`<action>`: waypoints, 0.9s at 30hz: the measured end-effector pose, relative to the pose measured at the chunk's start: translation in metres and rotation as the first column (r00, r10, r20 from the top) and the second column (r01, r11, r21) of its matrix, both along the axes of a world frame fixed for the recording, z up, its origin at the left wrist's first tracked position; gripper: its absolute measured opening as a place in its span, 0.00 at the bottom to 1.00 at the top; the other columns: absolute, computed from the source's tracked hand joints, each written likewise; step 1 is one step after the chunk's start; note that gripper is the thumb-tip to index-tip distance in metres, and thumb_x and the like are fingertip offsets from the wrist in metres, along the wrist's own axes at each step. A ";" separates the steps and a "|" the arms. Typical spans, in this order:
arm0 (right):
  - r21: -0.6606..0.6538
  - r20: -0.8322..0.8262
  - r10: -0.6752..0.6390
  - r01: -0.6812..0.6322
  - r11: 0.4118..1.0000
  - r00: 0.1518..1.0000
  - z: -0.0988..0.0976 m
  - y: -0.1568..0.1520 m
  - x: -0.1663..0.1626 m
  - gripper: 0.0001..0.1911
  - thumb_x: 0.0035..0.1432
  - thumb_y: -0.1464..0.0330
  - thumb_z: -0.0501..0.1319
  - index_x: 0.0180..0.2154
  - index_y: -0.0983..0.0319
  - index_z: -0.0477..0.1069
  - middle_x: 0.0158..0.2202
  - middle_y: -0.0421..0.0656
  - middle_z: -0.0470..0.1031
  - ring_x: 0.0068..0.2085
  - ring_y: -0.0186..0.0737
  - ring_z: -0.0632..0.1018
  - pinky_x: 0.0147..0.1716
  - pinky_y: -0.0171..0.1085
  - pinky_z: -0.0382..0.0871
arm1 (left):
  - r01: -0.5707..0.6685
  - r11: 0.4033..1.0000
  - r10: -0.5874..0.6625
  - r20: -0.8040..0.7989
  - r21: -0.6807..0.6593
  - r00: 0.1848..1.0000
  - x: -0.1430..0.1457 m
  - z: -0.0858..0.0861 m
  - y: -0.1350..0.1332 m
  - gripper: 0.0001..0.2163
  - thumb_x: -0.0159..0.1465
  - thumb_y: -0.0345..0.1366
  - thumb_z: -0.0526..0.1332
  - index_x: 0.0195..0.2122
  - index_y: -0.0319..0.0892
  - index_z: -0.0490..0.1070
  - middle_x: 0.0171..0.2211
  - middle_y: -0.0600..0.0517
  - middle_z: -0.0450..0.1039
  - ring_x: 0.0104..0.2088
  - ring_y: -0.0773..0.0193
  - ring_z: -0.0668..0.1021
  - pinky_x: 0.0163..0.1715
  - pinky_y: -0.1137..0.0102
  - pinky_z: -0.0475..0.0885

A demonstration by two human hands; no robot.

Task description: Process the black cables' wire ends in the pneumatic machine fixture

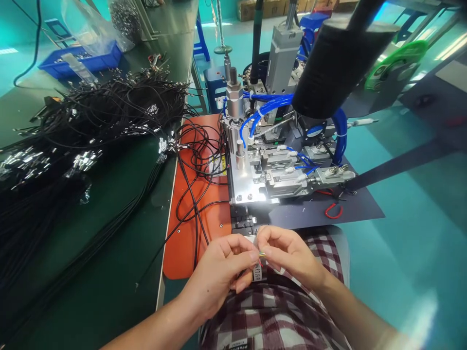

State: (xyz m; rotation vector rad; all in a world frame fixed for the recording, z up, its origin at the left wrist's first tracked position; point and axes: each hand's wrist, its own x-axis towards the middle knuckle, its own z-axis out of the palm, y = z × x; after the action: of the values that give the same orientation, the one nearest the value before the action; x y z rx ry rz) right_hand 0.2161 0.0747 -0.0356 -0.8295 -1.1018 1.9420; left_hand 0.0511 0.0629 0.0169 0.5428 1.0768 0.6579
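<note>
My left hand point(222, 272) and my right hand point(286, 253) meet low in the middle of the view, just in front of a metal pneumatic fixture point(270, 165). Both pinch the end of a thin black cable point(197, 214), where short coloured wire tips point(261, 253) show between the fingertips. The cable runs up and left over an orange plate point(189, 243). A small white label with printed characters point(257, 272) hangs below my left fingers. My lap in plaid cloth point(270, 311) lies beneath the hands.
A big heap of black cables with shiny metal ends point(83, 131) covers the green bench point(109, 272) on the left. A blue bin point(82, 61) stands far back left. Blue air hoses point(273, 104) and a black lamp arm point(339, 63) rise over the fixture. Teal floor lies right.
</note>
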 end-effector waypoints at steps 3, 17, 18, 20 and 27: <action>-0.018 0.072 -0.096 0.098 0.995 0.993 0.002 -0.003 -0.001 0.09 0.60 0.64 0.60 0.30 0.62 0.67 0.23 0.34 0.60 0.20 0.28 0.59 0.20 0.31 0.52 | -0.029 0.999 0.031 -0.052 0.036 0.998 0.002 -0.001 -0.002 0.08 0.57 0.35 0.64 0.26 0.39 0.66 0.12 0.62 0.57 0.13 0.77 0.58 0.17 0.75 0.47; 0.087 0.377 -0.254 0.239 0.967 0.891 0.028 -0.012 -0.012 0.06 0.53 0.67 0.61 0.27 0.63 0.69 0.21 0.35 0.64 0.23 0.31 0.64 0.23 0.33 0.57 | -0.024 0.991 0.046 -0.166 0.129 0.985 0.005 -0.004 -0.006 0.08 0.60 0.38 0.61 0.29 0.39 0.66 0.10 0.62 0.58 0.14 0.75 0.56 0.19 0.75 0.50; 0.061 0.368 -0.249 0.244 0.968 0.896 0.027 -0.012 -0.012 0.07 0.53 0.67 0.61 0.27 0.63 0.69 0.21 0.35 0.64 0.23 0.31 0.63 0.23 0.32 0.57 | -0.027 0.991 0.048 -0.161 0.130 0.986 0.006 -0.005 -0.006 0.08 0.61 0.38 0.61 0.29 0.40 0.66 0.10 0.62 0.58 0.14 0.75 0.55 0.19 0.75 0.50; 0.010 0.340 -0.239 0.250 0.968 0.910 0.027 -0.013 -0.013 0.08 0.53 0.66 0.62 0.27 0.63 0.69 0.20 0.35 0.63 0.22 0.30 0.62 0.22 0.32 0.57 | -0.039 0.991 0.058 -0.151 0.127 0.987 0.007 -0.005 -0.007 0.07 0.61 0.38 0.60 0.31 0.40 0.66 0.10 0.63 0.57 0.14 0.75 0.55 0.20 0.75 0.50; -0.034 0.283 -0.257 0.277 0.960 0.924 0.022 -0.018 -0.017 0.09 0.54 0.64 0.62 0.27 0.62 0.67 0.20 0.33 0.62 0.21 0.29 0.62 0.21 0.31 0.57 | -0.094 0.990 0.106 -0.122 0.105 0.987 0.011 -0.002 -0.008 0.08 0.61 0.38 0.60 0.30 0.41 0.64 0.11 0.63 0.57 0.15 0.74 0.55 0.21 0.73 0.49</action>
State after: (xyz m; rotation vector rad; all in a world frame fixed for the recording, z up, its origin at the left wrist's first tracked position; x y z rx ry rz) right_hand 0.1993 0.0570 -0.0135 -1.2537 -1.0164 1.6802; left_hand 0.0620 0.0546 0.0152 0.6257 1.2021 0.7757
